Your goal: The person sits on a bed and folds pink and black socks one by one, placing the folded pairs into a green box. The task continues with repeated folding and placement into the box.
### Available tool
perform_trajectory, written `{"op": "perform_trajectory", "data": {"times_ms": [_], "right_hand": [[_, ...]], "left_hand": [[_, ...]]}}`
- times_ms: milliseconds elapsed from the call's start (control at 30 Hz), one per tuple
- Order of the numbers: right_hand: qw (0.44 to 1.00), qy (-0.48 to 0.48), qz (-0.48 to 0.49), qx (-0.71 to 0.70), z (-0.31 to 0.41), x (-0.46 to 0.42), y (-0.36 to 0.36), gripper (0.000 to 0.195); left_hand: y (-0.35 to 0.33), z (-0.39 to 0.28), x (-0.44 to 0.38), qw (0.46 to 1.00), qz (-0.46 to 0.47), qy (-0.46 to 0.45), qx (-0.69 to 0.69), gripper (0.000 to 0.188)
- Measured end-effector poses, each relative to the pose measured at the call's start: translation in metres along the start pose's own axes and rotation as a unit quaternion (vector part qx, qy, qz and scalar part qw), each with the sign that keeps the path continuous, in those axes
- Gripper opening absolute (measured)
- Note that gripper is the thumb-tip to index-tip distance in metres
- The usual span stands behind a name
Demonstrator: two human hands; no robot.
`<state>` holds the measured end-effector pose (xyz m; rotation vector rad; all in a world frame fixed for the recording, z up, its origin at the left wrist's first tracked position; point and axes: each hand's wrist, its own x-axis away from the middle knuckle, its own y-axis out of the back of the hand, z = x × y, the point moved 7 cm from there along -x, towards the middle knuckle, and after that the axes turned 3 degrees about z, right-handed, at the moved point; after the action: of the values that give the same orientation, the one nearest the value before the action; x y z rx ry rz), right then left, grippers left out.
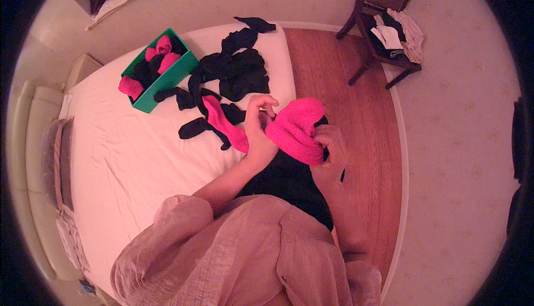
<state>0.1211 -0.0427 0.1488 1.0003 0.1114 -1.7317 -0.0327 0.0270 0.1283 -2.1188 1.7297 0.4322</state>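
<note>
A bright pink sock (pixel 296 133), bunched and partly folded over, is held up in front of my body. My right hand (pixel 331 143) grips its right side, with a bit of black fabric showing beside the fingers. My left hand (pixel 260 128) is at its left edge, fingers curled; whether they pinch the cloth is hard to tell. Another pink sock (pixel 225 126) lies on the bed just left of my left hand, among loose black socks (pixel 192 128). Farther back on the bed, a green box (pixel 164 76) holds rolled pink and black socks.
The bed's white sheet (pixel 112 147) spreads to the left. A pile of black clothing (pixel 246 74) lies near its far corner. Wooden floor (pixel 367 110) runs along the bed's right side. A dark chair (pixel 363 22) with folded clothes (pixel 390 34) stands at the back right.
</note>
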Motion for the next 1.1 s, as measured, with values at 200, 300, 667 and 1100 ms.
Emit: {"op": "perform_trajectory", "data": {"times_ms": [200, 300, 667, 1100], "right_hand": [[0.989, -0.11, -0.094, 0.025, -0.031, 0.012, 0.005, 0.017], [0.967, -0.134, -0.158, -0.15, -0.02, -0.013, 0.017, 0.015], [0.85, -0.345, 0.204, -0.341, -0.031, 0.024, -0.048, 0.019], [0.437, -0.431, 0.17, -0.771, -0.083, 0.035, -0.103, 0.034]], "left_hand": [[0.0, -0.047, 0.02, 0.954, 0.138, -0.249, -0.092, 0.029], [-0.014, -0.049, 0.029, 0.931, 0.304, -0.191, -0.068, 0.029], [-0.024, 0.093, 0.017, 0.84, 0.128, 0.394, 0.35, 0.01], [-0.056, 0.039, 0.055, 0.57, 0.443, 0.488, 0.49, 0.046]]}}
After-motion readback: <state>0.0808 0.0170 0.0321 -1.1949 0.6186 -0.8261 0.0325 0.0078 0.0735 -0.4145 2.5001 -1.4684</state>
